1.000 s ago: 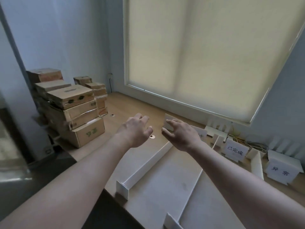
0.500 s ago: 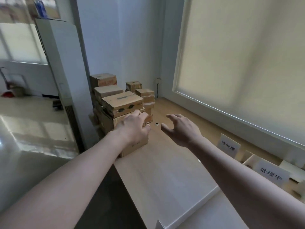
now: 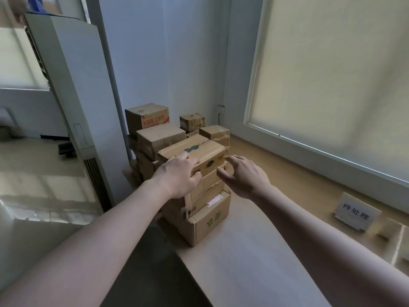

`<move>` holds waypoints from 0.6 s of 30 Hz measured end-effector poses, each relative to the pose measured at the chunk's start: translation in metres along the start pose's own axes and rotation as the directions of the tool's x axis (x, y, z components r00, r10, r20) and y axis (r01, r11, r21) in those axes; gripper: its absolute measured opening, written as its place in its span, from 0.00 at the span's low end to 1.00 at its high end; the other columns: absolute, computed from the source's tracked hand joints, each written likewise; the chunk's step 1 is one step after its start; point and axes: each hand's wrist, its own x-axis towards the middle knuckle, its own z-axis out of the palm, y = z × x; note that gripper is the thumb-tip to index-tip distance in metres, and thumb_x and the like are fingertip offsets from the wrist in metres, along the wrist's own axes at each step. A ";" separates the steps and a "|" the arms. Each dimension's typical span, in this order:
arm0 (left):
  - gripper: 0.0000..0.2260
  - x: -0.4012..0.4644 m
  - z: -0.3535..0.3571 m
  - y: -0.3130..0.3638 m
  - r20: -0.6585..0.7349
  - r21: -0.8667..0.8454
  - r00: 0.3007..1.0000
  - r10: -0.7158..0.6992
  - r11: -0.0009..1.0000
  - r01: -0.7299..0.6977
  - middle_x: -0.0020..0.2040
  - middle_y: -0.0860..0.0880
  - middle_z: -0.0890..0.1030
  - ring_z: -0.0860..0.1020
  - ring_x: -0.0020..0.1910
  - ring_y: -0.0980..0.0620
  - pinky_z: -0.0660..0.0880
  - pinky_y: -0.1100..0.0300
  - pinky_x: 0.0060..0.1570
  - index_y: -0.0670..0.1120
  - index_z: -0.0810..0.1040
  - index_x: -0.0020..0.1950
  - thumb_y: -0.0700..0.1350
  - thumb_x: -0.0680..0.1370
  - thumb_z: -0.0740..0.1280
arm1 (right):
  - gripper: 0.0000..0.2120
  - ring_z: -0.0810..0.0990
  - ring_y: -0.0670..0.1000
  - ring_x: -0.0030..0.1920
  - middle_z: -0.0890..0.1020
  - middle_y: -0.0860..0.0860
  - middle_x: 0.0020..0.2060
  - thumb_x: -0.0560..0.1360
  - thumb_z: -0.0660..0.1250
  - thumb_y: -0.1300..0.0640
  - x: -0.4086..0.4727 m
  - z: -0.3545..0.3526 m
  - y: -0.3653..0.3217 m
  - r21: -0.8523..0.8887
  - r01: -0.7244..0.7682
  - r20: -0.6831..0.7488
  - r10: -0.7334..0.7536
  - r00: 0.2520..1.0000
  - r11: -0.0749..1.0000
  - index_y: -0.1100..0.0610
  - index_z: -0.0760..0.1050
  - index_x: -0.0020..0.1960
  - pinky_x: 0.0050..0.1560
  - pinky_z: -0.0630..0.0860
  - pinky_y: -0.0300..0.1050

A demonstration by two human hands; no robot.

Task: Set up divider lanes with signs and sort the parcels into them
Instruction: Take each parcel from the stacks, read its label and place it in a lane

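1. While the left hand [image 3: 179, 178] lies on the near left corner of the top parcel [image 3: 194, 155], its fingers curl over the upper edge, though whether that grip has truly closed on the carton cannot be told.
2. At 3 o'clock from that hand, the right hand [image 3: 245, 176] hovers just beside the parcel's right end, fingers spread and loosely bent, its grip wide and holding nothing.
3. That top parcel crowns a stack of cardboard parcels [image 3: 199, 209] at the left end of the wooden surface [image 3: 250, 258]; more cartons [image 3: 147, 117] are piled behind it, toward 12 o'clock.
4. Well apart, at 4 o'clock from the stack, a white sign [image 3: 356, 211] with Chinese characters stands on the surface below the blinded window [image 3: 336, 69].
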 end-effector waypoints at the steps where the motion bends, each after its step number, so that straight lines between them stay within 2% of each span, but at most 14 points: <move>1: 0.23 0.012 0.000 -0.017 0.014 -0.001 1.000 0.014 1.000 -0.014 0.74 0.49 0.70 0.71 0.73 0.45 0.79 0.45 0.62 0.55 0.67 0.77 0.57 0.83 0.61 | 0.31 0.77 0.54 0.65 0.76 0.52 0.71 0.80 0.56 0.34 0.012 0.008 -0.008 0.011 -0.014 -0.003 0.014 1.000 1.000 0.51 0.69 0.76 0.52 0.76 0.47; 3: 0.23 0.036 0.001 -0.045 0.035 -0.010 0.999 0.031 0.999 -0.031 0.74 0.50 0.69 0.71 0.72 0.45 0.79 0.45 0.62 0.55 0.67 0.77 0.57 0.83 0.61 | 0.32 0.78 0.53 0.64 0.76 0.52 0.70 0.80 0.57 0.34 0.037 0.022 -0.022 0.024 -0.040 0.003 0.040 0.999 0.999 0.51 0.69 0.76 0.50 0.76 0.46; 6: 0.24 0.072 0.005 -0.075 0.072 -0.019 0.994 0.082 0.997 -0.081 0.74 0.50 0.68 0.71 0.72 0.46 0.79 0.45 0.61 0.55 0.67 0.78 0.58 0.82 0.61 | 0.32 0.76 0.53 0.67 0.74 0.52 0.73 0.80 0.58 0.34 0.074 0.038 -0.037 0.010 -0.089 0.020 0.088 0.996 0.996 0.52 0.67 0.77 0.55 0.78 0.48; 9: 0.25 0.115 0.009 -0.100 0.052 -0.028 0.992 0.115 0.993 -0.114 0.74 0.51 0.68 0.72 0.70 0.47 0.80 0.47 0.59 0.54 0.68 0.78 0.59 0.82 0.61 | 0.32 0.75 0.54 0.68 0.72 0.52 0.74 0.80 0.58 0.34 0.116 0.051 -0.041 0.003 -0.138 -0.001 0.138 0.990 0.990 0.51 0.67 0.77 0.59 0.77 0.50; 13: 0.24 0.168 0.022 -0.127 0.037 -0.025 0.986 0.162 0.987 -0.161 0.70 0.52 0.71 0.74 0.67 0.48 0.81 0.51 0.55 0.56 0.68 0.77 0.59 0.82 0.62 | 0.31 0.76 0.55 0.66 0.75 0.52 0.71 0.80 0.56 0.33 0.167 0.074 -0.036 -0.009 -0.215 -0.055 0.215 0.975 0.976 0.50 0.68 0.76 0.57 0.78 0.51; 18: 0.24 0.212 0.038 -0.145 0.097 -0.035 0.967 0.234 0.972 -0.232 0.73 0.52 0.70 0.73 0.68 0.48 0.80 0.51 0.59 0.57 0.67 0.78 0.59 0.82 0.61 | 0.31 0.77 0.56 0.65 0.75 0.51 0.70 0.79 0.54 0.33 0.200 0.095 -0.029 -0.043 -0.300 -0.061 0.297 0.953 0.953 0.49 0.70 0.74 0.56 0.77 0.52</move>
